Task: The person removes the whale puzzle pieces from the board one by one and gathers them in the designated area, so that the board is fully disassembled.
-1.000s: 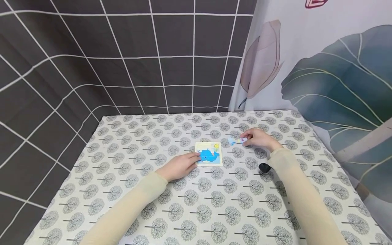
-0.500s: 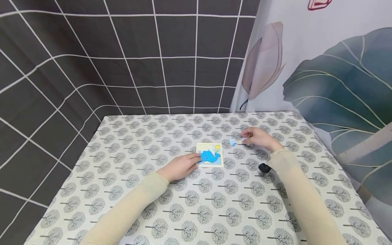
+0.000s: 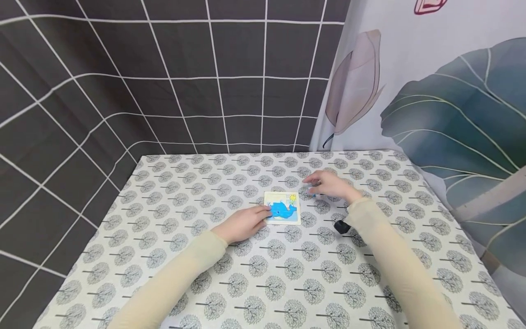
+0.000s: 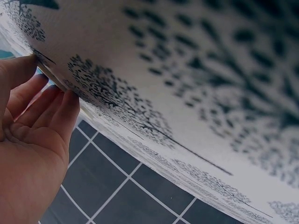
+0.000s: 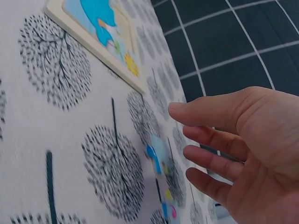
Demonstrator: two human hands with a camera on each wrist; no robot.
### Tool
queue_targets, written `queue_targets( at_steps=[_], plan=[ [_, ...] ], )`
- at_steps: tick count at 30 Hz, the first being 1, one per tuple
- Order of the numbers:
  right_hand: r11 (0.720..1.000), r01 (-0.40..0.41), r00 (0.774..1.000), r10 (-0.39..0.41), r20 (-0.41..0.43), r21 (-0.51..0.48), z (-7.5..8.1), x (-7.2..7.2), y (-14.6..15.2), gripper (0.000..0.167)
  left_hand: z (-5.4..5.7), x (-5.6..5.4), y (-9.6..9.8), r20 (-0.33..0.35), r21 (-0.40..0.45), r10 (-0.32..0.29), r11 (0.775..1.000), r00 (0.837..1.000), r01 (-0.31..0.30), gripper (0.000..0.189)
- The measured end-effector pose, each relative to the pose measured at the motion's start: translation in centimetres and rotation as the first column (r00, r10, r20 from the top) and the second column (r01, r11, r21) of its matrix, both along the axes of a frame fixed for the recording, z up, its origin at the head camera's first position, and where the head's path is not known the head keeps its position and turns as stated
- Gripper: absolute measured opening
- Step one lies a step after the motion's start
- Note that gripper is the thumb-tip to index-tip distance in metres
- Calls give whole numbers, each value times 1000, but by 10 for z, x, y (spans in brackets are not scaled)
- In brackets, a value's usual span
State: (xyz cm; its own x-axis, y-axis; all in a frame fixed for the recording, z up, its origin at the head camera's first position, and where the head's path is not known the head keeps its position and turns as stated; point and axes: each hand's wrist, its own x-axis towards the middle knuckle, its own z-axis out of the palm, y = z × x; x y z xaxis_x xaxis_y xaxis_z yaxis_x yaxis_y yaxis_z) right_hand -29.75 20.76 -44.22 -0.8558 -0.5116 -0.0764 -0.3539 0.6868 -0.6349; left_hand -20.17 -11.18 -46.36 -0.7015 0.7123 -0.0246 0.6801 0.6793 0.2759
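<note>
A square wooden jigsaw puzzle [image 3: 283,211] with a blue whale and a yellow sun lies flat on the table, in the middle of the head view. My left hand [image 3: 243,224] holds it at its left edge, fingertips partly over the whale. In the left wrist view the thumb and fingers of the left hand [image 4: 39,112] meet the board's thin edge. To the right of the board hovers my right hand [image 3: 330,185], fingers relaxed and apart, holding nothing. Below its fingers, small puzzle pieces [image 5: 160,154] in light blue lie on the cloth, mostly hidden in the head view.
A white tablecloth [image 3: 263,274] printed with grey trees covers the table. Dark grid-patterned cloth [image 3: 238,96] hangs behind and to the left. A pale curtain [image 3: 394,59] with large leaves hangs at the right. A black object [image 3: 342,226] is at the right wrist.
My right hand has let go of the puzzle pieces and shifted left over them, toward the board. The left hand stays on the board's left edge.
</note>
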Motion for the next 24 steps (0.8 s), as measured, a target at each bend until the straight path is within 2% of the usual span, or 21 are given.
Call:
queue_targets(
  at_steps=[9, 16, 24],
  plan=[
    [998, -67, 997, 67, 28, 12, -2, 7, -26, 32, -4, -2, 0, -5, 3, 3, 1000, 1000, -3, 43],
    [987, -121, 991, 125, -42, 102, -6, 9, -40, 30, -1, -2, 0, 0, 2, -3, 1000, 1000, 3, 42],
    [973, -190, 974, 204, -103, 135, -8, 12, -48, 32, -2, -1, 0, -9, 4, -3, 1000, 1000, 3, 42]
  ],
)
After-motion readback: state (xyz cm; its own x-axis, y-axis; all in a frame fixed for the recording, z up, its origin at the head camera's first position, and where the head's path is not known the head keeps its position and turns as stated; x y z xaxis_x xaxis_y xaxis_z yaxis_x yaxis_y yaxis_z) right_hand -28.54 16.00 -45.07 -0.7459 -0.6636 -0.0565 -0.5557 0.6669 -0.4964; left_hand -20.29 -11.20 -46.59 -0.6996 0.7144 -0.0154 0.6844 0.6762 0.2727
